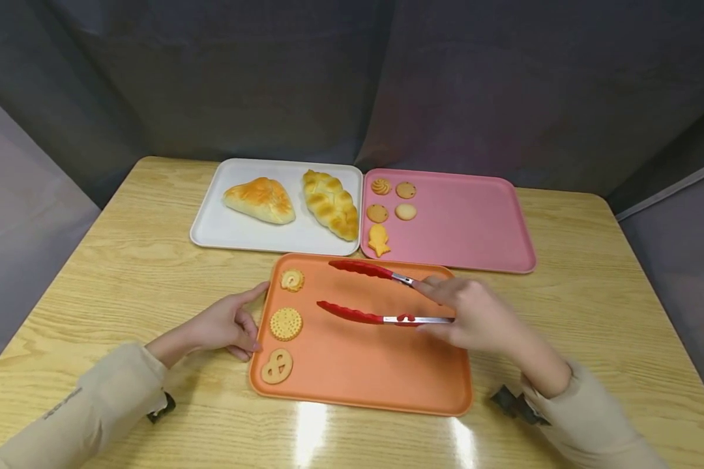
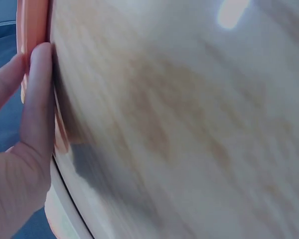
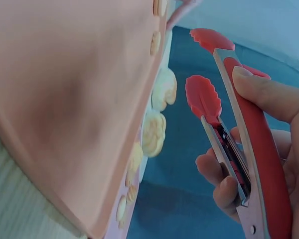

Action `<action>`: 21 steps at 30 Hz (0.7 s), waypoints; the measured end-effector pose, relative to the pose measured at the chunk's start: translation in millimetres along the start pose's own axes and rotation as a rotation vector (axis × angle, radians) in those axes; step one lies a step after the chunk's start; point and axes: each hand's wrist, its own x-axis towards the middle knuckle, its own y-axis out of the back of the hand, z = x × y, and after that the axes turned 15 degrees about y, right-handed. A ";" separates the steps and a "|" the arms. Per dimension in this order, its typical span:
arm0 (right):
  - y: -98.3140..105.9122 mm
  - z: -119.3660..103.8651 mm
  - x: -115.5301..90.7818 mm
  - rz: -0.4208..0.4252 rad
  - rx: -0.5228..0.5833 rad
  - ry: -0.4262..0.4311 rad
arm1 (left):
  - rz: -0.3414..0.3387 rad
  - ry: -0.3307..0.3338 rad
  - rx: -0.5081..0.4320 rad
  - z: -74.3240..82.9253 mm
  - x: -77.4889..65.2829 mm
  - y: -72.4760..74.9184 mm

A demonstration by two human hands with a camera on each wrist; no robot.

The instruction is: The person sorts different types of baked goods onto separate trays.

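My left hand [image 1: 225,326] holds the left edge of the orange tray [image 1: 364,378], its fingertips on the rim. In the left wrist view, fingers [image 2: 37,99] lie against the tray's outer wall. Above the tray's right half, my right hand [image 1: 475,312] grips red-tipped metal tongs [image 1: 416,319]. The tongs' arms are spread with nothing between them, as the right wrist view also shows. Down the tray's left side lie a ring-shaped cookie [image 1: 292,280], a round dotted biscuit [image 1: 285,324] and a pretzel-shaped cookie [image 1: 277,366].
Behind, a white tray [image 1: 211,225] bears a triangular bread [image 1: 261,200] and a braided bread [image 1: 330,205]. Beside it, a pink tray [image 1: 463,221] has several small cookies at its left, including a fish-shaped one [image 1: 378,240]. Dark cloth [image 1: 270,78] hangs behind the wooden table [image 1: 592,293].
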 end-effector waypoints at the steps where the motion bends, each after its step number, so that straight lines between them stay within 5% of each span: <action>1: -1.4 -1.1 0.8 -0.011 0.003 0.004 | -0.003 -0.002 -0.009 -0.9 0.7 0.0; 21: -22.1 -13.7 17.2 -0.161 -0.014 0.068 | -0.014 0.030 -0.096 -5.1 5.2 1.6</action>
